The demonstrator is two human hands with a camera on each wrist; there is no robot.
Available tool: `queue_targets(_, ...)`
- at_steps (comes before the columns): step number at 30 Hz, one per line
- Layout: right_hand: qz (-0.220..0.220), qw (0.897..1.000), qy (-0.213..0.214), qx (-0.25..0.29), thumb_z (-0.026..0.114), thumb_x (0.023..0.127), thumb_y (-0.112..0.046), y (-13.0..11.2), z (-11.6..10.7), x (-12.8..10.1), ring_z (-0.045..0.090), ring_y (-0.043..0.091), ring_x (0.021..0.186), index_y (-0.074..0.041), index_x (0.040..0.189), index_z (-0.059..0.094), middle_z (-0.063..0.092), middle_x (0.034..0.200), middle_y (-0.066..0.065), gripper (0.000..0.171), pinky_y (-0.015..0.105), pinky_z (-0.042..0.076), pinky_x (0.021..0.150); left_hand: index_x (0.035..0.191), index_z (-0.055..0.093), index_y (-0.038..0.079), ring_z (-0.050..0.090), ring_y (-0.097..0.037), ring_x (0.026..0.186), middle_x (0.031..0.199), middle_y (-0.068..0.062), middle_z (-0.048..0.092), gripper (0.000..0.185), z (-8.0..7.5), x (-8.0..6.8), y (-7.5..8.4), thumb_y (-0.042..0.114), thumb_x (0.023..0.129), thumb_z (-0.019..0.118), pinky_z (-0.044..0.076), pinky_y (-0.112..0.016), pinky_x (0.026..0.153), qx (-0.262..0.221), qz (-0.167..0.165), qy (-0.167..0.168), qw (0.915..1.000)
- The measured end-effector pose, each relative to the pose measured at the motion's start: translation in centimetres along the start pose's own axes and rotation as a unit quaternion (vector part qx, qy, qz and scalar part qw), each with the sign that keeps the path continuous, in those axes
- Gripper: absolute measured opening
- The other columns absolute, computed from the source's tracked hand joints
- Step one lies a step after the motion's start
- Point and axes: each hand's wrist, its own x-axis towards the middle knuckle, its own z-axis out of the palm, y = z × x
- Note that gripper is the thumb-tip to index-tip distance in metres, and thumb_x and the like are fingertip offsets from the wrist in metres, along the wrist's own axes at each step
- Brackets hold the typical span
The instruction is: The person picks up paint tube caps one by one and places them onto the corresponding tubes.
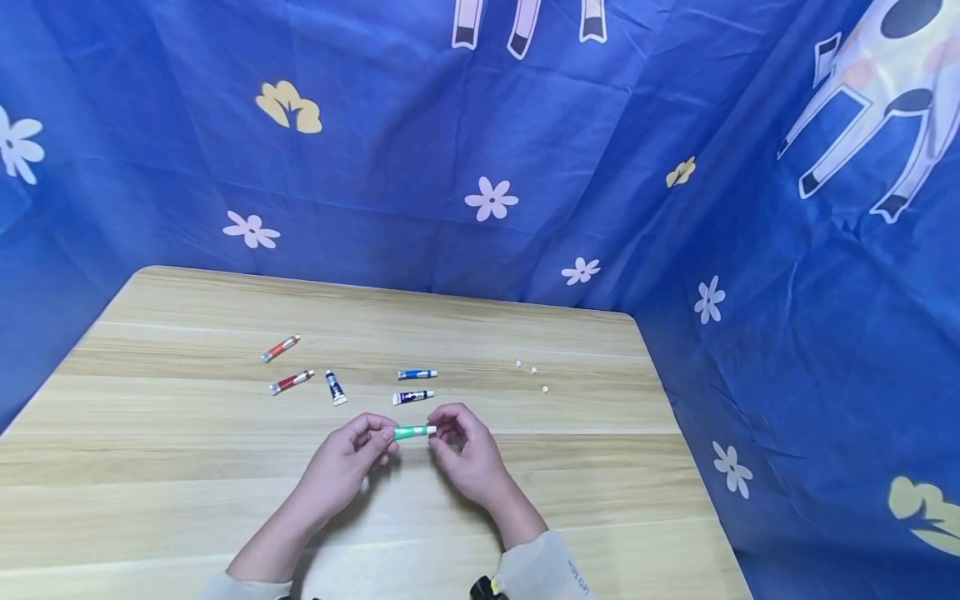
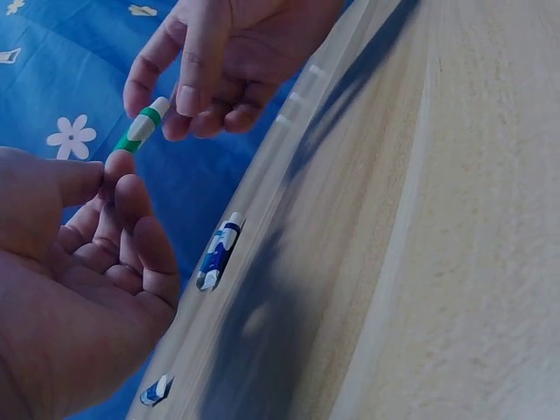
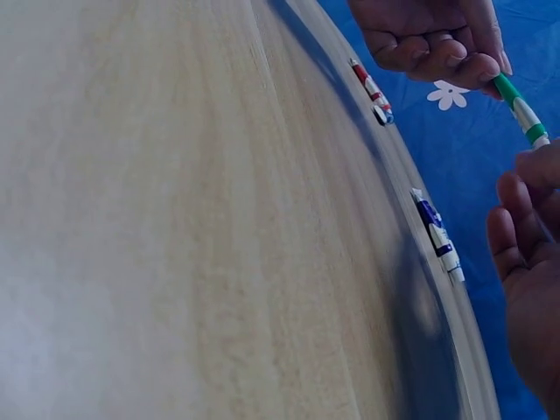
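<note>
My left hand (image 1: 351, 457) pinches a green paint tube (image 1: 409, 432) by its flat end, thumb against the fingers, above the table. The tube lies nearly level in the head view, its white cap (image 2: 160, 104) towards my right hand (image 1: 468, 454). In the left wrist view, the right hand's thumb and index finger stand on either side of the cap, with a gap between them. Just beyond the hands lie a dark purple tube (image 1: 413, 397) and a blue tube (image 1: 417, 375).
Farther left on the wooden table (image 1: 187, 475) lie an orange-red tube (image 1: 281, 348), a dark red tube (image 1: 292, 382) and a dark blue tube (image 1: 336, 388). Small white pieces (image 1: 533, 370) are scattered at the right. Blue patterned cloth (image 1: 390, 167) hangs behind the table and along its right side.
</note>
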Motion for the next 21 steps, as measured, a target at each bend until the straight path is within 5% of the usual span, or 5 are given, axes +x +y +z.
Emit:
queue_targets(10, -0.016, 0.998, 0.051, -0.046, 0.077, 0.096, -0.004, -0.09, 0.20, 0.06, 0.068, 0.003, 0.095, -0.008, 0.109, 0.076, 0.078, 0.105, 0.011, 0.013, 0.025, 0.063, 0.090, 0.127, 0.067, 0.005, 0.062, -0.015, 0.083, 0.101, -0.006, 0.073, 0.027, -0.08, 0.00, -0.05, 0.027, 0.111, 0.062, 0.050, -0.026, 0.059, -0.006, -0.014, -0.001, 0.9999)
queue_targets(21, 0.014, 0.997, 0.070, -0.033, 0.077, 0.100, -0.015, -0.04, 0.29, 0.24, 0.076, 0.014, 0.092, -0.008, 0.110, 0.081, 0.081, 0.103, 0.012, 0.013, 0.021, 0.062, 0.086, 0.128, 0.067, 0.006, 0.061, -0.014, 0.081, 0.100, -0.005, 0.073, 0.028, -0.13, 0.11, 0.02, 0.027, 0.111, 0.063, 0.049, -0.025, 0.056, -0.007, -0.015, 0.003, 0.9999)
